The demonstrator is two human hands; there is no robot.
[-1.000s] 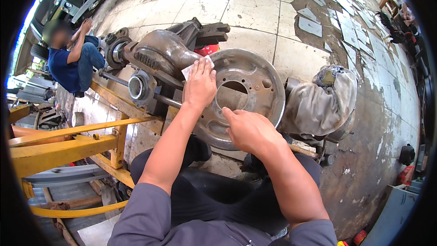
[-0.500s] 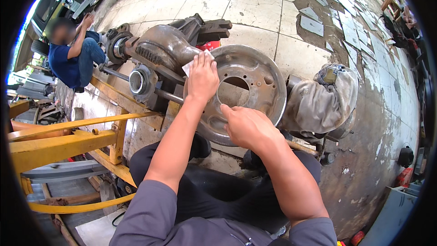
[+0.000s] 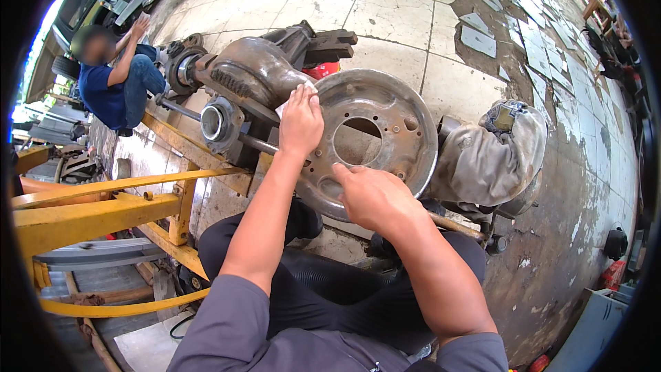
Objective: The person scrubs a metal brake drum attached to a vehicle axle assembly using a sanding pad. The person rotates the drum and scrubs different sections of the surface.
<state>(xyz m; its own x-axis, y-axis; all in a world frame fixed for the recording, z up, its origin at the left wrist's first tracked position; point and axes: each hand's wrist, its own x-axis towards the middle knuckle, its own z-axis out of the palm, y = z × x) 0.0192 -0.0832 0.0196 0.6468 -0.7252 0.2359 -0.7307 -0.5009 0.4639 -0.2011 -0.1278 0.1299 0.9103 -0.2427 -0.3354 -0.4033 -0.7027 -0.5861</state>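
A round, worn metal backing plate point(image 3: 406, 138) with a large centre hole and smaller holes leans tilted before my knees. At its upper left rim, my left hand point(image 3: 301, 124) presses a pale sheet point(image 3: 281, 109) against the metal, fingers together; most of the sheet is hidden under them. My right hand point(image 3: 375, 196) grips the plate's near side below the centre hole, a finger or thumb resting beside that hole. Some of its fingers are out of sight. Directly behind the plate lies a rusty axle housing point(image 3: 258, 62).
Yellow metal frame point(image 3: 103, 224) stands at my left. A hub point(image 3: 219, 124) on a shaft lies beside the housing. A grey cloth point(image 3: 482, 158) covers a part at right. Another person point(image 3: 113, 83) squats far left. Broken floor tiles point(image 3: 476, 41) lie at the far right.
My left hand has slid slightly left and toward me along the plate's rim, and less of the sheet shows. My right hand keeps its place on the plate.
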